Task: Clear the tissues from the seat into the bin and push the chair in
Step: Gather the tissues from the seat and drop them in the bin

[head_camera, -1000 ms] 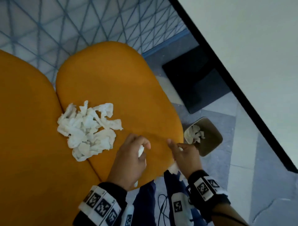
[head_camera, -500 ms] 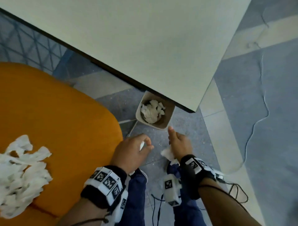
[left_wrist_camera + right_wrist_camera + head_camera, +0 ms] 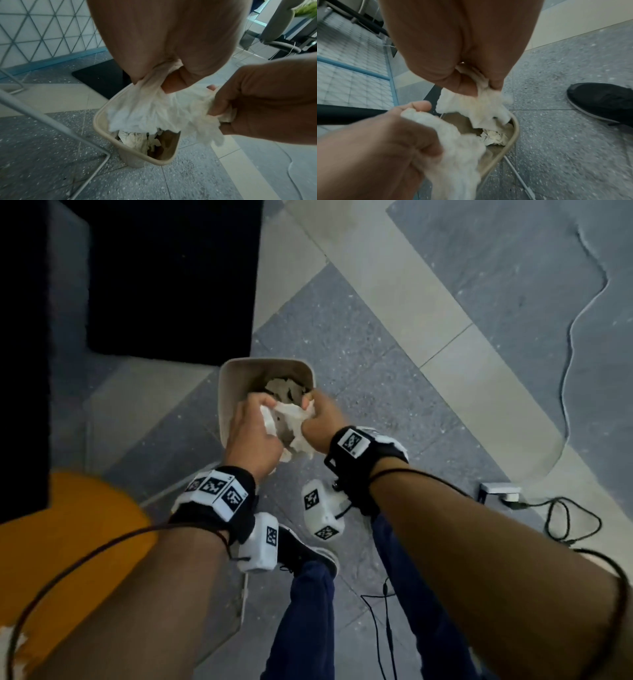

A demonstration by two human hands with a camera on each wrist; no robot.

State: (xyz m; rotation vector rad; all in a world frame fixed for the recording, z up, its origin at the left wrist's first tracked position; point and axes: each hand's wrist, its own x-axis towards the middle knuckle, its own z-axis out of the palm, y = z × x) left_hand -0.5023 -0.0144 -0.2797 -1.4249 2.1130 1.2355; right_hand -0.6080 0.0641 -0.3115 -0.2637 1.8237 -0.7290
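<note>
A beige bin [image 3: 226,392] stands on the floor with crumpled tissues [image 3: 281,386] at its bottom. Both hands hover over its mouth. My left hand [image 3: 255,414] grips a white tissue wad [image 3: 269,419]; my right hand [image 3: 317,414] grips another wad [image 3: 303,440]. In the left wrist view the tissue [image 3: 145,111] hangs from my curled fingers above the bin rim [image 3: 101,115]. The right wrist view shows its wad [image 3: 481,102] pinched over the bin [image 3: 515,132]. The orange chair seat [image 3: 78,542] lies lower left, with some tissue [image 3: 10,645] at the frame edge.
A dark slab [image 3: 164,278] lies beyond the bin. A thin cable [image 3: 575,337] and a white adapter [image 3: 500,491] lie on the grey floor to the right. My black shoe [image 3: 301,553] stands near the bin. A metal chair leg [image 3: 51,119] runs left of it.
The view has swung from the seat to the bin. Both hands have carried their tissues from the seat's edge to just above the bin's mouth.
</note>
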